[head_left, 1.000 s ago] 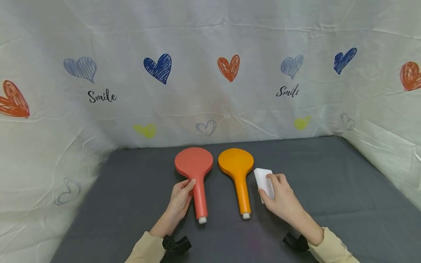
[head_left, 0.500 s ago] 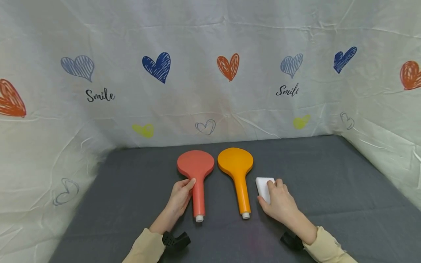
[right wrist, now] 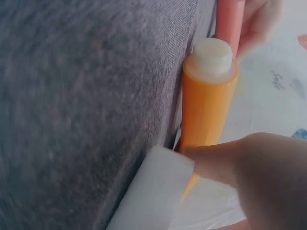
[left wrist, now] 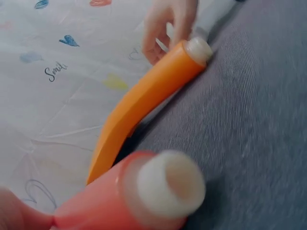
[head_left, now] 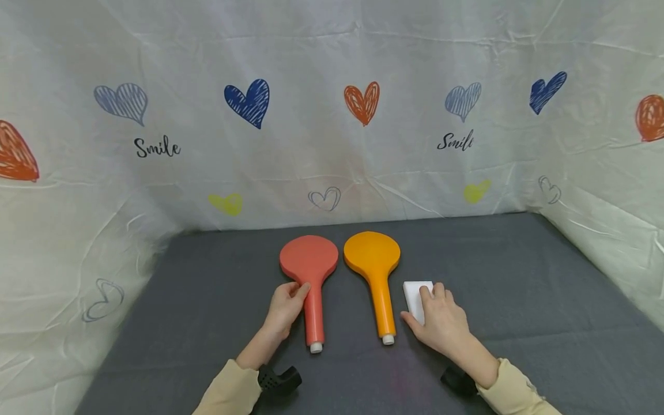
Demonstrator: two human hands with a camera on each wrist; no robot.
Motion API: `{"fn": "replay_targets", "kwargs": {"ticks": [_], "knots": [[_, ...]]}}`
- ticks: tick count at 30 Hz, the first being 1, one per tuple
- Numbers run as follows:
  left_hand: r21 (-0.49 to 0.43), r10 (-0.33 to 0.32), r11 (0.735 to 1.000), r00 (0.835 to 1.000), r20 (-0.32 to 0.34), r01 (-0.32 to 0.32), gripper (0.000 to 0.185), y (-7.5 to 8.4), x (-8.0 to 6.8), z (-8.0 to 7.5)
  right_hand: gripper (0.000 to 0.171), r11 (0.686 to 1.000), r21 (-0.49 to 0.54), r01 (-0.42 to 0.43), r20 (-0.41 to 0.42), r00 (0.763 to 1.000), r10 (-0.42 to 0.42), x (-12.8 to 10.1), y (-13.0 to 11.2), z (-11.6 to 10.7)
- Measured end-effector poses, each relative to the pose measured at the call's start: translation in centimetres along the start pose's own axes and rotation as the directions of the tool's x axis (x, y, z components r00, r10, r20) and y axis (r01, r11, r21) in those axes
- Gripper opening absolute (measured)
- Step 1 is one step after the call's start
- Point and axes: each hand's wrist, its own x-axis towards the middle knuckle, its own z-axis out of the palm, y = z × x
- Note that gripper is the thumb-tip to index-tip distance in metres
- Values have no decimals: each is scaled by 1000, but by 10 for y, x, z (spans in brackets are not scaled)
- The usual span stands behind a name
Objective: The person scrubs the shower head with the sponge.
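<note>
My left hand (head_left: 284, 308) pinches the coral-red paddle (head_left: 309, 257) where its round head meets the handle, thumb on top. A white plug caps that handle's end, seen large in the left wrist view. To its right lies an orange paddle (head_left: 372, 253) of the same shape, its handle toward me. Farther right, a white rectangular block (head_left: 414, 295) rests flat on the cloth. My right hand (head_left: 441, 323) is over the block, fingertips on its upper face and thumb (right wrist: 216, 163) spread out at its left side. The hand hides part of the block.
Dark grey cloth (head_left: 218, 300) covers the table. White sheeting (head_left: 290, 161) printed with hearts and "Smile" encloses the back and both sides. Black straps with camera mounts (head_left: 280, 380) sit at both wrists, below beige sleeves (head_left: 228, 389).
The right hand has lowered the white block toward me onto the cloth, and its thumb has spread away from it. The red paddle has shifted slightly right and straightened. The orange paddle stays put.
</note>
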Motion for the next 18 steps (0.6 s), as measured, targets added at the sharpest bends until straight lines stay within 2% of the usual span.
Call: {"fn": "replay_targets", "kwargs": {"ticks": [1,3,4,5,6,8,10,11,12,13,15,18], "knots": [[53,29,998,1000,-11,-28,37,1,-1,-1,53,1000,-7,4,-16,1000,-4,1,1,0],[174,124,978,992,-33,-117,35,1,-3,-2,57,1000,-9,15,-57,998,-16,2,4,-1],[236,176,958,983,-46,-161,34,2,-3,-2,59,1000,0,24,-79,997,-24,3,5,-1],[311,242,927,969,-60,-212,37,2,-4,-3,61,999,13,35,-93,995,-34,5,7,-2],[385,312,884,948,-68,-263,41,3,-5,-4,63,999,29,46,-104,994,-43,6,9,-3],[527,462,768,885,-63,-363,48,4,-6,-7,67,996,59,64,-108,992,-58,8,13,-6],[628,550,652,835,-5,-425,56,8,-8,-10,71,994,83,73,-87,994,-66,9,18,-9],[669,577,590,816,42,-452,60,11,-10,-11,73,993,88,74,-74,995,-68,10,20,-10],[697,589,537,803,93,-475,63,13,-12,-12,74,993,88,75,-64,996,-69,11,21,-12],[716,588,496,797,139,-491,66,15,-13,-13,74,993,86,76,-55,996,-71,12,23,-12],[736,545,453,810,218,-503,70,18,-18,-13,75,994,85,73,-32,997,-70,13,26,-14],[750,511,429,820,259,-504,74,19,-21,-13,75,994,79,70,-21,997,-69,13,27,-15]]}}
